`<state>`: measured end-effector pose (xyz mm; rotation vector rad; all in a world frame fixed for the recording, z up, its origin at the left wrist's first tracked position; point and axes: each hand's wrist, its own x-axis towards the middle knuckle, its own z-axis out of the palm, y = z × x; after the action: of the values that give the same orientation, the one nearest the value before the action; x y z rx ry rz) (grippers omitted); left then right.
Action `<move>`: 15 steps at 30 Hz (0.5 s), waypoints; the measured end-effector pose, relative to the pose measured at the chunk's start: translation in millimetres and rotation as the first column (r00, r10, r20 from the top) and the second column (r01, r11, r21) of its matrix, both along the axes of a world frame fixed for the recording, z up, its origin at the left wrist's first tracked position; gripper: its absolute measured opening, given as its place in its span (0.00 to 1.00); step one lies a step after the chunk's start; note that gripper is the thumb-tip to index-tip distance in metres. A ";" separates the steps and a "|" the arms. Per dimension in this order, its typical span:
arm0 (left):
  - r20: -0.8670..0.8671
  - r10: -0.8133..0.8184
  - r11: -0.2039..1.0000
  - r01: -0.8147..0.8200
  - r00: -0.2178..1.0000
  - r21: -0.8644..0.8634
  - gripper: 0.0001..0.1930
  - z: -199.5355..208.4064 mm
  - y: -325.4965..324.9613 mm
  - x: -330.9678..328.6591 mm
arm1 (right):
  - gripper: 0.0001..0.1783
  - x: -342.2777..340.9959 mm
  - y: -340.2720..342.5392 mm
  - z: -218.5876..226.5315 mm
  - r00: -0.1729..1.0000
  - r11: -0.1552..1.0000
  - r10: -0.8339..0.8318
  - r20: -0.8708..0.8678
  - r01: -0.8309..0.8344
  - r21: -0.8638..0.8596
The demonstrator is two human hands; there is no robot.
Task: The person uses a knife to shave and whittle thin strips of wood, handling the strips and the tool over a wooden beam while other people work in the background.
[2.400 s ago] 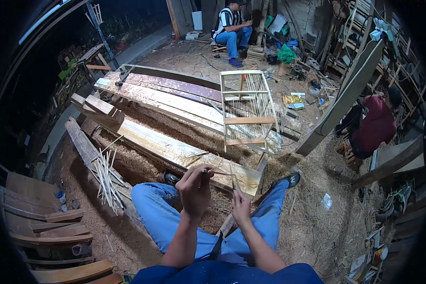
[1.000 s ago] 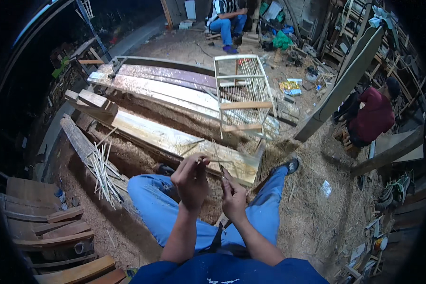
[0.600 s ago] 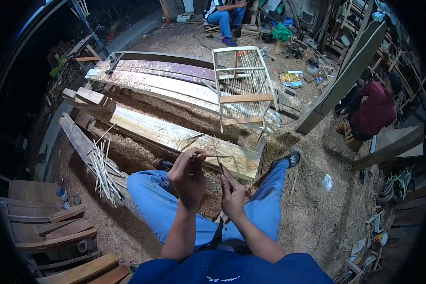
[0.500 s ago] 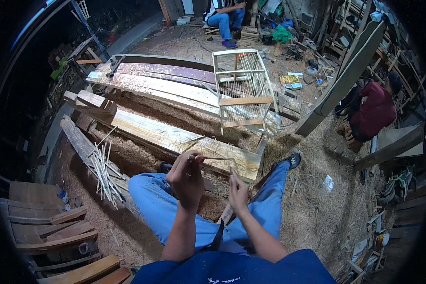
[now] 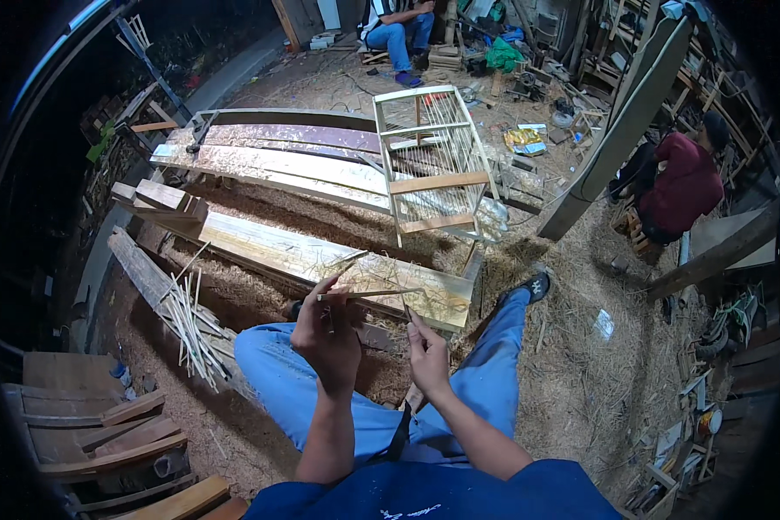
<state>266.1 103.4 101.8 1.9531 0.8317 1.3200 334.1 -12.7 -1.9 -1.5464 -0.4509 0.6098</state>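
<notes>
The fingers (image 5: 322, 299) of the left hand (image 5: 328, 334) are curled shut around one end of a thin bamboo stick (image 5: 368, 295), which juts out level to the right, above the lap and in front of the long plank (image 5: 321, 256). The right hand (image 5: 426, 351) sits just beside it, lower, with fingers closed round something slim that points up toward the stick; what it is I cannot tell (perhaps a small blade). The stick looks light and springy, likely to flex or split if bent hard, so it seems best pinched near the end and steadied close to where it is worked. Both knees in blue trousers (image 5: 295, 394) flank the hands, leaving only a narrow gap between them. Ahead, the plank's near edge crosses close by; a bundle of sticks (image 5: 189, 325) lies to the left on the sawdust, and a slatted wooden cage (image 5: 433, 165) stands further off, well apart.
</notes>
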 end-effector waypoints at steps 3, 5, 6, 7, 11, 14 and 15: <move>0.126 0.024 0.988 -0.005 0.992 -0.152 0.05 1.4 -6.6 1.5 | 0.22 -11.7 1.5 32.7 0.995 0.997 0.041 0.093 -0.047 0.063; 0.045 0.017 1.000 -0.017 0.999 0.003 0.04 -2.9 -4.4 1.6 | 0.21 -19.7 -2.7 59.2 0.994 0.982 0.096 0.059 -0.105 0.159; 0.044 0.015 1.000 -0.016 0.999 0.004 0.04 -2.0 -4.9 2.1 | 0.21 -20.5 -3.1 54.6 0.994 0.982 0.095 0.058 -0.103 0.160; 0.006 -0.006 1.000 0.006 1.000 0.003 0.04 -0.8 -6.1 2.6 | 0.21 -21.3 -3.5 43.5 0.992 0.992 0.059 0.115 -0.071 0.104; -0.061 -0.038 0.999 0.037 0.997 -0.009 0.04 4.8 -5.3 3.5 | 0.21 -9.2 1.7 -27.5 0.976 0.989 -0.149 0.161 0.149 0.008; 0.117 -0.033 0.999 0.029 0.993 0.033 0.02 -8.0 -3.5 8.3 | 0.21 -3.7 3.2 -25.2 0.984 0.993 -0.110 0.141 0.105 0.045; 0.042 -0.061 0.998 0.061 0.997 -0.002 0.02 -2.4 -8.5 8.6 | 0.21 -5.3 3.4 -11.0 0.984 0.993 -0.112 0.141 0.107 0.041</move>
<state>274.7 95.0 99.3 1.9264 0.7482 1.3181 328.8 -9.3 -12.9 -1.5784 -0.4786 0.4064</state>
